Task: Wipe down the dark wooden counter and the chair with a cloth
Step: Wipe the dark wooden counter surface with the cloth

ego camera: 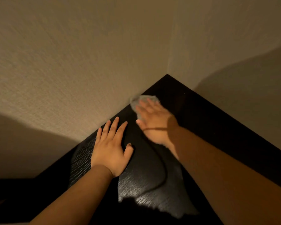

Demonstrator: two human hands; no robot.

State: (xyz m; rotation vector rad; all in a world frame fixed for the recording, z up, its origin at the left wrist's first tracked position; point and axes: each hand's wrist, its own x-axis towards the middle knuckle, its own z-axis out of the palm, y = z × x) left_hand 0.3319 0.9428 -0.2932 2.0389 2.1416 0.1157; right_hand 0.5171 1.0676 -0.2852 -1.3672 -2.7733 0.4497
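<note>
A dark wooden counter (201, 120) runs into a wall corner, its grain shining where light falls on it. My right hand (154, 120) presses flat on a small grey cloth (142, 101) that lies against the wall edge of the counter; the hand is blurred. Only the cloth's far part shows past the fingers. My left hand (111, 148) rests flat on the counter beside the wall, fingers straight and spread, holding nothing. No chair is in view.
Textured beige walls (88, 62) meet at a corner just beyond the counter's far end (167, 75). The counter's right edge (243, 127) drops off to a pale floor or wall in shadow. Dark space lies at lower left.
</note>
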